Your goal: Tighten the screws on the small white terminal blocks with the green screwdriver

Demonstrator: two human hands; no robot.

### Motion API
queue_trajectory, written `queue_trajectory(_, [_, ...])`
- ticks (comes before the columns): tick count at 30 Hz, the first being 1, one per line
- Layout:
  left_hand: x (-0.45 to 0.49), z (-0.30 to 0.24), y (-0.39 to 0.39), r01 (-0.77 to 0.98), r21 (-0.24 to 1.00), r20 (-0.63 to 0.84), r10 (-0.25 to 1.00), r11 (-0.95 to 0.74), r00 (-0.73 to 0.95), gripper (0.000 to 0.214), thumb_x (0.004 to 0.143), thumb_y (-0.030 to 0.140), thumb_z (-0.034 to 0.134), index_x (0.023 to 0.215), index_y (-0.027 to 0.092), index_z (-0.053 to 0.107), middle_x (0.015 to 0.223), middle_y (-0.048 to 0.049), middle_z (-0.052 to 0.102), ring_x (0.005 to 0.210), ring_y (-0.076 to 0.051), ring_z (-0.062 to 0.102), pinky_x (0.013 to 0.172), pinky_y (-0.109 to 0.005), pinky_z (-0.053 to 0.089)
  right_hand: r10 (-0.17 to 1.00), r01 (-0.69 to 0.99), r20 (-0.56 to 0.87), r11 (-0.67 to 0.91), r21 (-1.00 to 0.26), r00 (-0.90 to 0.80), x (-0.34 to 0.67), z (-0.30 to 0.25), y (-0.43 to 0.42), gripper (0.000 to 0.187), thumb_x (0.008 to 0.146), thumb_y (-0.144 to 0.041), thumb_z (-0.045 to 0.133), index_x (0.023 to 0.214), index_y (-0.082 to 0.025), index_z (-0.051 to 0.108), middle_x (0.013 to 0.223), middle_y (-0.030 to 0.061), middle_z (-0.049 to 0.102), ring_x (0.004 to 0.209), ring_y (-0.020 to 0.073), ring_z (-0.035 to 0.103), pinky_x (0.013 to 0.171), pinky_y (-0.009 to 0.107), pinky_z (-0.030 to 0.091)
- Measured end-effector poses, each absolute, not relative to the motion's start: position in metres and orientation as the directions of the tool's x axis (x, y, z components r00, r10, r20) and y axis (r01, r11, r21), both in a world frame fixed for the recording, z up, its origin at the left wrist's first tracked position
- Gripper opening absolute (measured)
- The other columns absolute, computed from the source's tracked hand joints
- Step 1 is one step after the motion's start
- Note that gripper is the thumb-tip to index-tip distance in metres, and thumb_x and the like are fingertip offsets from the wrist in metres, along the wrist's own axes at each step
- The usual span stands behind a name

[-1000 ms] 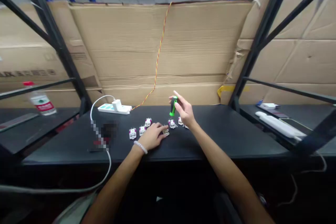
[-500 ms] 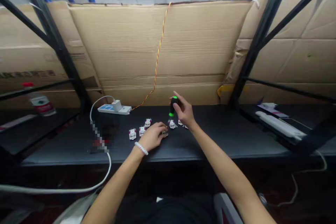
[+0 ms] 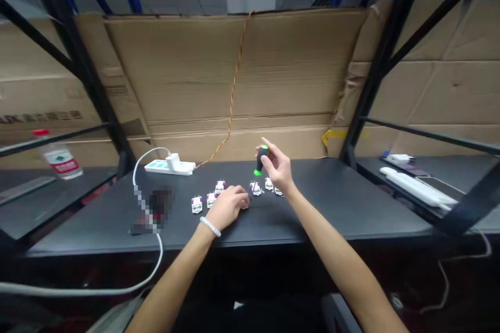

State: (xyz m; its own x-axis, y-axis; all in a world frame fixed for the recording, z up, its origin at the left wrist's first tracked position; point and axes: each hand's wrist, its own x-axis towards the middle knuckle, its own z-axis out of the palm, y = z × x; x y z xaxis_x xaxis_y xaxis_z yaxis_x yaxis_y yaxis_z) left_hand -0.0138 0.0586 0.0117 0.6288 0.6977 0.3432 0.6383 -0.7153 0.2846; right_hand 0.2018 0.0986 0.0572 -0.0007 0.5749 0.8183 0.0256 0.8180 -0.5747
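My right hand (image 3: pixel 278 170) grips a black and green screwdriver (image 3: pixel 260 160) upright, its tip down on a small white and magenta part (image 3: pixel 255 188) on the black table (image 3: pixel 332 203). My left hand (image 3: pixel 228 206), a bead bracelet at its wrist, lies curled on the table just left of that part, its fingertips pressed on something I cannot make out. More of the same small parts (image 3: pixel 197 204) lie in a row to the left, and others (image 3: pixel 269 183) sit behind my right hand.
A white power strip (image 3: pixel 169 167) with a plugged charger and white cable (image 3: pixel 137 177) lies at the back left. Cardboard sheets (image 3: pixel 234 78) wall the rear. A plastic bottle (image 3: pixel 58 158) stands far left; white devices (image 3: pixel 414 187) lie on the right bench. Black frame posts (image 3: pixel 367 93) flank the table.
The view has tilted a little. My right hand's fingers have closed further round the screwdriver. My left hand has curled and drawn slightly back on the table.
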Motion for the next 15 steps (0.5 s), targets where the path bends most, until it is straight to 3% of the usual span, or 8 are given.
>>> queue_trajectory(15, [-0.008,0.025,0.047,0.741,-0.067,0.232,0.712,-0.668,0.662,0.018,0.105,0.015,0.054,0.100,0.019,0.071,0.110,-0.0081,0.073,0.099,-0.025,0.065,0.090,-0.039,0.046,0.569,0.035,0.822,0.822,-0.569,0.003,0.202,0.057,0.098,0.054,0.100,-0.048,0.064,0.150,-0.027,0.060,0.123,0.0109,0.072,0.104,0.0242,0.073,0.098,0.043,0.063])
